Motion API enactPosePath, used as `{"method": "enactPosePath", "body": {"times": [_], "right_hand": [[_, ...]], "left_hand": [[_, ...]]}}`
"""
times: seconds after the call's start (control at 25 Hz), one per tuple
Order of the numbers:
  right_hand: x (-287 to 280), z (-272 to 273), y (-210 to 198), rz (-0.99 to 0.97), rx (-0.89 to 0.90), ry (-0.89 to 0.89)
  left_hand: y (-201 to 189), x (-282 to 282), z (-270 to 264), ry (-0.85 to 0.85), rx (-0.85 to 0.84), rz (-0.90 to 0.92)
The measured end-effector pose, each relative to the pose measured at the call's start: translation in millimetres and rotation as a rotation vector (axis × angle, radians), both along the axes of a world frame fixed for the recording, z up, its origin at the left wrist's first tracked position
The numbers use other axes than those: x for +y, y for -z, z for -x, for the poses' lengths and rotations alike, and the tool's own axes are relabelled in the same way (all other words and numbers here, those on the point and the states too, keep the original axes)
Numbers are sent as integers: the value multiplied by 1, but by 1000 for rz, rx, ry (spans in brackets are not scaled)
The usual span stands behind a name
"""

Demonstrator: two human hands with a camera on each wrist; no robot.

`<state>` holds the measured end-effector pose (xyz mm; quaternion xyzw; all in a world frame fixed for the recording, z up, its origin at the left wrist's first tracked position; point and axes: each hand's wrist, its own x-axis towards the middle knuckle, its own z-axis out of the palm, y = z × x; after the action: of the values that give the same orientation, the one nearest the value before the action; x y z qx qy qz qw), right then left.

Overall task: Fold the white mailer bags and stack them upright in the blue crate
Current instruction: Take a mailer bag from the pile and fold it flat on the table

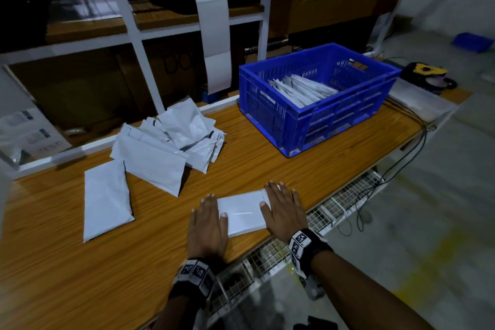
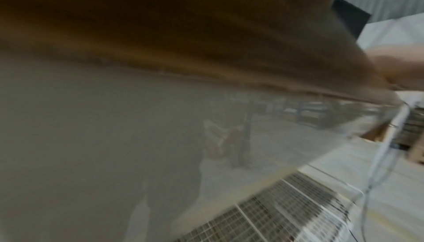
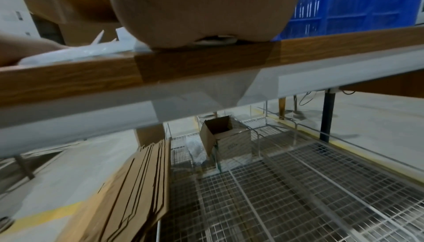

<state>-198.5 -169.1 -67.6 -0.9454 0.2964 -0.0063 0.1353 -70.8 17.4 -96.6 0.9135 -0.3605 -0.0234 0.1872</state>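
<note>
Two flat open hands, left hand [image 1: 207, 225] and right hand [image 1: 285, 209], press folded bag [image 1: 243, 213]; crease firmly, edges aligned, then crate [image 1: 318, 118] at 1 o'clock.

Noted a wood table [image 1: 267, 158] directly under the grip. Found a wire shelf [image 3: 298, 191] below the grip, with an open box [image 3: 226, 137] on it and flat cardboard [image 3: 128, 191] to the box's left. Saw a white rack [image 1: 134, 29] well beyond the grip, a paper strip [image 1: 214, 35] hanging from it. Spotted cables [image 1: 409, 147] off to the right, trailing over the table edge, and a yellow-black object [image 1: 426, 72] far right.
</note>
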Motion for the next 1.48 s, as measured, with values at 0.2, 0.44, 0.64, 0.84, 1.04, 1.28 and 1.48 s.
{"method": "enactPosePath", "body": {"times": [0.2,0.44,0.64,0.84,1.04,1.28,1.48], "right_hand": [[-3,-18,-27,-95,189,15],[-11,-37,-61,-141,408,22],[-26,-23,-59,-223,453,-12],[-50,20,-69,-454,199,-23],[-87,73,-99,-344,-104,-42],[-136,123,-138,-51,-461,-39],[-181,127,-156,45,-689,23]], "left_hand": [[-3,-2,4,-21,-13,-79],[-14,2,13,70,-45,-183],[-19,-2,34,65,-58,-199],[-27,-38,66,-42,32,-74],[-47,-99,100,-40,129,212],[-80,-179,136,87,134,547],[-112,-222,154,172,103,609]]}}
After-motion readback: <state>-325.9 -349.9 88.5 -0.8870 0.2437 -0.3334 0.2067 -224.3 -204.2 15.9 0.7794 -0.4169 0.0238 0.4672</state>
